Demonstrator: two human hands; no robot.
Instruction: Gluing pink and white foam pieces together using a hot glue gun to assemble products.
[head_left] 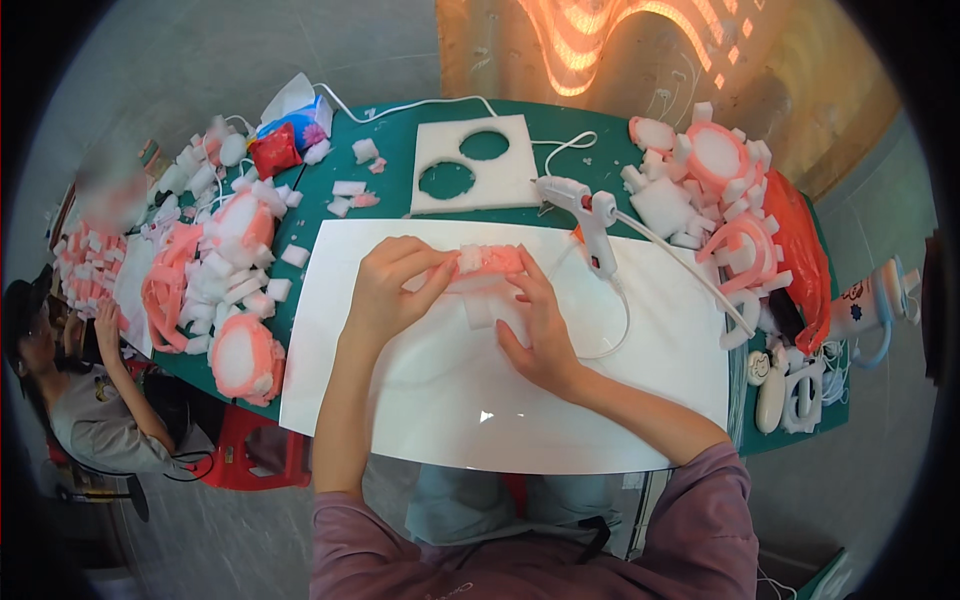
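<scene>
A short strip of fluffy pink foam (492, 260) with a white tuft at its left part is held just above the white board (400, 420). My left hand (398, 290) pinches its left end between thumb and fingers. At the other end, the fingertips of my right hand (540, 335) touch the strip, while that thumb points away, apart from it. A pale square patch shows on the board below the strip; whether it is foam or a reflection, I cannot tell. A white glue gun (592, 215) with a cord stands beyond my right hand.
Behind the board lies a white foam sheet (515, 180) with two round holes. Pink and white foam pieces pile up at left (245, 360) and right (715, 150). A red plastic bag (800, 250) borders the right pile. Another person (100, 410) works at the far left.
</scene>
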